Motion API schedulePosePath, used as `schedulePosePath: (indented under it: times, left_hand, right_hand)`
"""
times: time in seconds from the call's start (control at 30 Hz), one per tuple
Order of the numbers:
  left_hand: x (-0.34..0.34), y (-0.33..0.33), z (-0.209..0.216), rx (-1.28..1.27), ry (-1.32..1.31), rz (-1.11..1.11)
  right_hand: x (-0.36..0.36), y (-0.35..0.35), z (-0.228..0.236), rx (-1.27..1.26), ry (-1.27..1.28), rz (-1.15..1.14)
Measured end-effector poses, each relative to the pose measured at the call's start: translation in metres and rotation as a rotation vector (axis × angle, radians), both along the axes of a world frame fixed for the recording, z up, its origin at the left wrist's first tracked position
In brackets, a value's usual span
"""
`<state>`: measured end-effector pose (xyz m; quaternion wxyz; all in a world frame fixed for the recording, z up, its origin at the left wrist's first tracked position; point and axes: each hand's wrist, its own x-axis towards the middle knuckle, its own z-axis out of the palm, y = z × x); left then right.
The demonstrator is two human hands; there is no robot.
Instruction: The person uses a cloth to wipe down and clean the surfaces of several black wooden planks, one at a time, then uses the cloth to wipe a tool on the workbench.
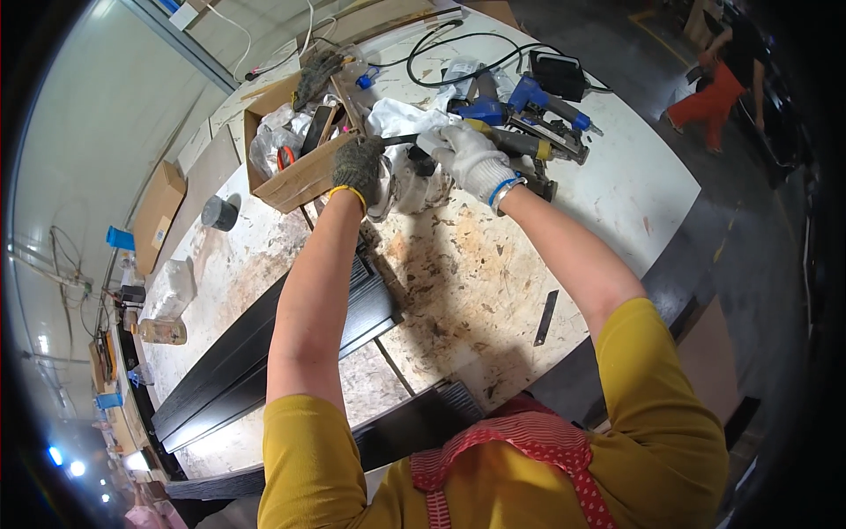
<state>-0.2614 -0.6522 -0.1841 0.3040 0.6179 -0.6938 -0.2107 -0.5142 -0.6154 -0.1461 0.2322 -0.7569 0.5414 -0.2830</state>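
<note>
Your knit-gloved left hand and right hand, finger closure unclear, flank one narrow dark strip near twelve o'clock.

Workshop. Stained bench mid-frame, blue nail guns at top centre, box of odds and ends left of those, black boards lower left. Dark grey floor upper right.
</note>
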Motion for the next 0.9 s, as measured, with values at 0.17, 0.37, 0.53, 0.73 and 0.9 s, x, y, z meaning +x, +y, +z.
schedulePosePath:
  times: [0.17, 0.37, 0.53, 0.73, 0.9]
  left_hand:
    - [0.002, 0.005, -0.005, 0.115, -0.131, 0.102]
    - [-0.006, 0.032, -0.017, 0.055, 0.125, 0.108]
    - [-0.048, 0.060, 0.013, 0.500, 1.393, 0.390]
    - [-0.061, 0.058, -0.006, 0.544, 1.490, 0.309]
    - [-0.043, 0.052, -0.038, 0.108, 0.352, 0.185]
  right_hand:
    - [-0.016, 0.007, -0.003, 0.056, -0.198, 0.090]
    - [-0.015, 0.010, -0.020, -0.263, 0.119, 0.160]
    - [-0.014, 0.025, -0.010, -0.157, 0.024, 0.098]
    - [-0.006, 0.028, -0.010, -0.175, 0.063, 0.051]
    - [-0.001, 0.028, -0.014, -0.202, 0.083, 0.092]
